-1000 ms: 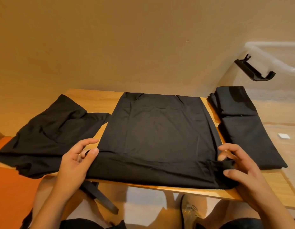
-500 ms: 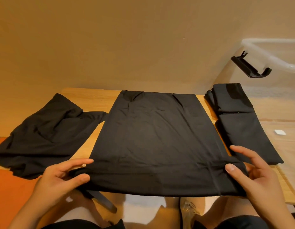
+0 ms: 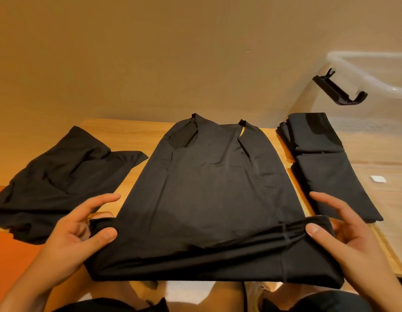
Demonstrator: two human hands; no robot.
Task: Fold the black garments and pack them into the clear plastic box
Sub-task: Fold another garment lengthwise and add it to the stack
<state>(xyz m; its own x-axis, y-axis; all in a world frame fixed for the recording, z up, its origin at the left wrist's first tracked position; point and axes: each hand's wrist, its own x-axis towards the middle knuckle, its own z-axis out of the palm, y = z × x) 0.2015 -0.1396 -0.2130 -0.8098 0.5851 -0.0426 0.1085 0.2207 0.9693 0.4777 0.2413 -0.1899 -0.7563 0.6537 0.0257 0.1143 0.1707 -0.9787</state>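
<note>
Black sleeveless garment (image 3: 206,188) of thin, smooth cloth, lying flat on the pale wooden table (image 3: 132,134) with its shoulder straps at the far end and its hem hanging just over the near edge. I hold the hem at both corners. My left hand (image 3: 76,239) pinches the left corner under the thumb, with the index finger stretched loosely outward. My right hand (image 3: 344,239) pinches the right corner the same way, where the cloth is gathered into a ridge of wrinkles. Left of this garment lies a crumpled black garment (image 3: 60,176), not yet folded. Right of it, just beside its edge, lies a stack of folded black garments (image 3: 326,167). Further right stands the clear plastic box (image 3: 375,122) with a black latch clip (image 3: 339,91) on its rim. The step in hand appears to be folding the hem up toward the straps. To do it well, I should first draw the corners apart to flatten the right-hand ridge. Then I should lift both corners level, carry them forward together, lay edge on edge and smooth outward from the middle.
</note>
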